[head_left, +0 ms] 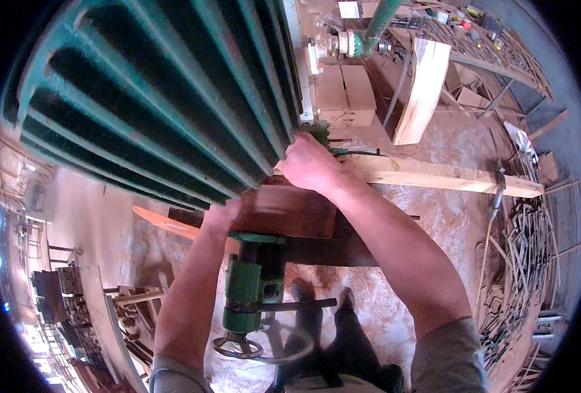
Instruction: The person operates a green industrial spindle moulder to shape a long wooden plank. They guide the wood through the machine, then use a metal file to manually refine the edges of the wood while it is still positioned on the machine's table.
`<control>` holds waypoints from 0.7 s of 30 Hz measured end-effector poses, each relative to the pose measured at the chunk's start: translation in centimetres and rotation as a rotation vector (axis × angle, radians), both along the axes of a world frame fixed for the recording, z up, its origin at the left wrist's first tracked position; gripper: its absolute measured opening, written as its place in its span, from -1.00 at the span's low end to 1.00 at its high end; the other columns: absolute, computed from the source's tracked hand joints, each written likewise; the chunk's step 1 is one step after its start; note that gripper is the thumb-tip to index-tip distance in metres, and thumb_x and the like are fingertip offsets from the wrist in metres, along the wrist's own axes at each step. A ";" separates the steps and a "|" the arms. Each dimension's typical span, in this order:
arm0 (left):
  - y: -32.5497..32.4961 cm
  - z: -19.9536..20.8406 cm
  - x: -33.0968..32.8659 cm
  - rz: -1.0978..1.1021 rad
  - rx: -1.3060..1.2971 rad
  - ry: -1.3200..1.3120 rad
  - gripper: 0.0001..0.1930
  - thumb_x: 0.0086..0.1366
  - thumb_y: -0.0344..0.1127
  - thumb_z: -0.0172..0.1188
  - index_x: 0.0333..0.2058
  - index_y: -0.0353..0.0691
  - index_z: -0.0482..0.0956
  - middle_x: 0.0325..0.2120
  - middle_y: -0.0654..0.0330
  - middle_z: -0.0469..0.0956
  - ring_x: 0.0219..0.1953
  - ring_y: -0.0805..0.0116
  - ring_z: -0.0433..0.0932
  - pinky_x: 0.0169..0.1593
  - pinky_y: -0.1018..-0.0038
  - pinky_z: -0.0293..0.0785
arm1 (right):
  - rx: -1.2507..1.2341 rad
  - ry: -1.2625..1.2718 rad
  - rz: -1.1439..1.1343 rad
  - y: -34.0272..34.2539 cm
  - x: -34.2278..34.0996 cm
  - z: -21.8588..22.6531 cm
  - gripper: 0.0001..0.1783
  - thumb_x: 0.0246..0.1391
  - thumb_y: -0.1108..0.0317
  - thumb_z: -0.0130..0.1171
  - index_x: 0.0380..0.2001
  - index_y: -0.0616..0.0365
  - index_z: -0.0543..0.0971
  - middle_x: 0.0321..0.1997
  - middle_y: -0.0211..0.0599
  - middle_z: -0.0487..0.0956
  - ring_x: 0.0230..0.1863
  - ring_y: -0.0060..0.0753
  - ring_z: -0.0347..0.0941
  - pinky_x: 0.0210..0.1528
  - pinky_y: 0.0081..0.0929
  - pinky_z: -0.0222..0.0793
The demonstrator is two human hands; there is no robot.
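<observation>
A large green ribbed machine housing (166, 105) fills the upper left and covers part of the work. My right hand (309, 162) is closed at the housing's lower right edge, fingers curled; whatever they grip is hidden. My left hand (226, 211) reaches under the housing's lower edge, so its fingers are out of sight. Between my forearms lies a smooth reddish-brown surface (297, 213), perhaps wood. Just right of my right hand, a pale timber beam (434, 173) runs off to the right. Below my left hand stands a green machine part (243, 295) with a handwheel (238, 348).
A clamp (499, 187) grips the beam's right end. Cardboard boxes (344, 95) and a pale plank (425, 92) stand beyond it. Wood offcuts (520, 262) pile along the right. More timber (74, 314) is stacked at lower left. A dark lever (297, 304) sticks out near my legs.
</observation>
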State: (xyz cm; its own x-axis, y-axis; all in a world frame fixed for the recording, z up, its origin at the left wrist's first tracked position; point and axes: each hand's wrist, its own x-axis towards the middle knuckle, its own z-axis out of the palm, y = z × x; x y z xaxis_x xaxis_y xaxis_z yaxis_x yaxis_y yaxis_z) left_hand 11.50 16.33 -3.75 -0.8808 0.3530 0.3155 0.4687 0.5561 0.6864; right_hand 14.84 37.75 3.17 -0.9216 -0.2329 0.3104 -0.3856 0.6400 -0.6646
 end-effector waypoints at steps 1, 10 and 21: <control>-0.3 0.1 0.2 0.019 -0.084 0.005 -0.79 0.14 -0.27 0.13 -0.28 -0.25 0.52 -0.31 0.18 0.53 -0.26 0.29 0.45 -0.15 0.41 0.35 | -0.011 -0.032 0.025 0.0 0.1 0.3 -0.77 -0.07 0.33 -0.03 -0.44 0.26 0.53 -0.37 -0.04 0.53 -0.25 -0.02 0.43 -0.11 -0.25 0.29; -1.0 0.0 0.1 0.076 -0.311 -0.053 -0.73 0.18 -0.18 0.07 -0.27 -0.26 0.51 -0.27 0.09 0.52 -0.23 0.21 0.45 -0.13 0.38 0.33 | -0.773 -0.451 -0.084 0.0 1.4 -0.4 -0.82 0.14 0.31 -0.09 -0.39 0.18 0.44 -0.54 -0.32 0.48 -0.66 -0.59 0.30 -0.67 -0.66 0.13; -0.2 0.2 0.3 -0.092 0.019 0.099 -0.83 0.12 -0.39 0.15 -0.29 -0.26 0.53 -0.34 0.26 0.53 -0.28 0.43 0.45 -0.13 0.50 0.33 | -1.086 -0.928 0.104 0.2 1.5 2.8 -0.84 0.00 0.35 -0.03 -0.52 0.21 0.44 -0.64 -0.28 0.43 -0.82 -0.68 0.11 -0.84 -0.71 -0.15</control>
State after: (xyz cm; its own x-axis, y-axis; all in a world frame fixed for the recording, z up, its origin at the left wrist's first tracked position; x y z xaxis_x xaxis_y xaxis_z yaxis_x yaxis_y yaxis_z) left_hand 11.76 16.18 -3.50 -0.8090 0.4243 0.4068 0.5834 0.4947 0.6442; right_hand 16.33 37.99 5.96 -0.8797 -0.3524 -0.3193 0.4389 -0.3431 -0.8305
